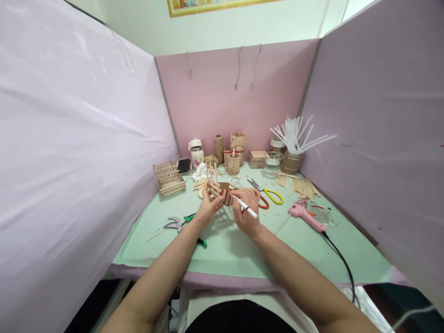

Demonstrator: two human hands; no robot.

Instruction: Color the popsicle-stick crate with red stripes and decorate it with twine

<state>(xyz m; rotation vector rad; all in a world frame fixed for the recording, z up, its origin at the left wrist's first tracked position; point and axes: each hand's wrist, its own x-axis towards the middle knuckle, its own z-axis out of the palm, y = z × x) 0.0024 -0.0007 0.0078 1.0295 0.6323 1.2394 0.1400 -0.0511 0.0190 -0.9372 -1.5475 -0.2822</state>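
Note:
My left hand (208, 206) grips a small popsicle-stick model (212, 179) with an upright fence-like lattice. Its lower right side has a red, brown and tan striped panel (227, 197). In my right hand (248, 210) is a white marker pen (247, 207), held like a writing tool, its tip at the striped panel. Scissors (274, 195) with one yellow and one red handle lie just beyond my right hand, partly hidden by it. Green-handled pruning shears (176, 224) rest by my left forearm, which covers part of them.
To the right lies a pink glue gun (307, 216) with a black cord. Behind it are loose popsicle sticks (305, 188), a pot of white glue sticks (292, 162) and a glass bowl of water (273, 164). A stick-built tray (169, 178) stands at the left, near a phone (184, 165).

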